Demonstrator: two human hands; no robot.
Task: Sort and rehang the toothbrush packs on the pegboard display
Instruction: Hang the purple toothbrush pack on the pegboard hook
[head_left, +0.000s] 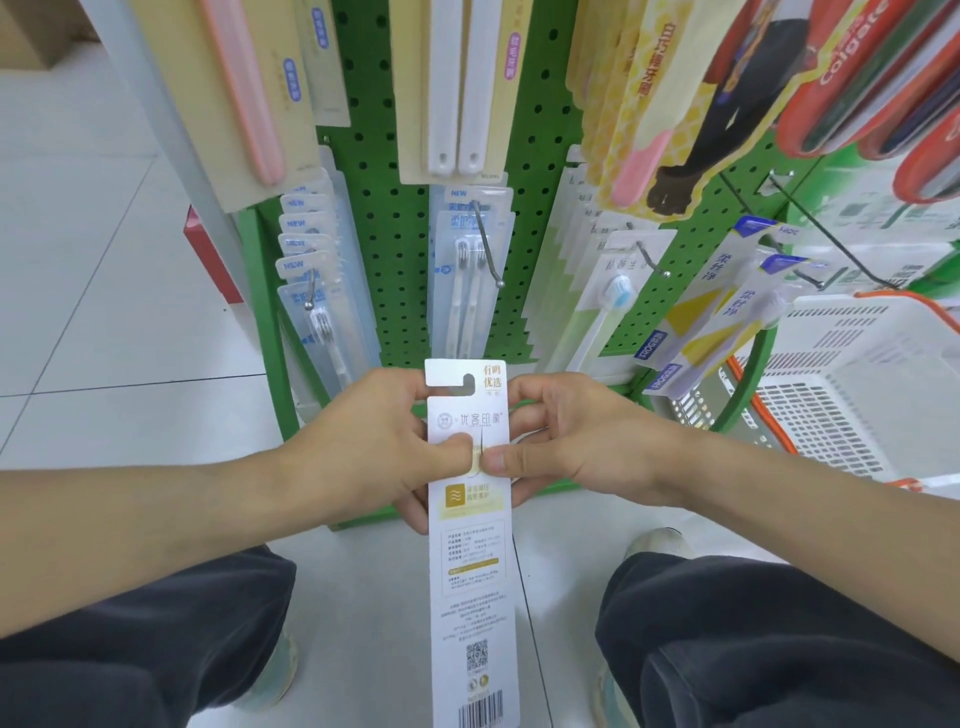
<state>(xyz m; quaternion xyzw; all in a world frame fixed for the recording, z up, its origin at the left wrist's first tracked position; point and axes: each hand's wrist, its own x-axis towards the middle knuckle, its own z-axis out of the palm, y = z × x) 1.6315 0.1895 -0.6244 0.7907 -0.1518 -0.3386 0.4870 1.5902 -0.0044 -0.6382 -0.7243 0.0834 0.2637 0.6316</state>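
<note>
A long white toothbrush pack (470, 571) with gold print, a hook slot at its top and a barcode at its bottom stands upright in front of me, printed back toward me. My left hand (374, 441) grips its upper left edge, thumb pressed on the card. My right hand (566, 441) grips the upper right edge, thumb meeting the left thumb mid-card. Behind it stands the green pegboard (395, 249) with hanging packs. A metal peg (491, 249) sticks out above the pack, holding clear packs (467, 270).
Clear "NEW" packs (311, 270) hang at the left, a blue-bristle pack (613, 296) and yellow-blue packs (727, 312) at the right. Red Colgate packs (883, 78) hang upper right. A white basket with orange rim (852, 384) sits at the right. My knees flank the white tile floor.
</note>
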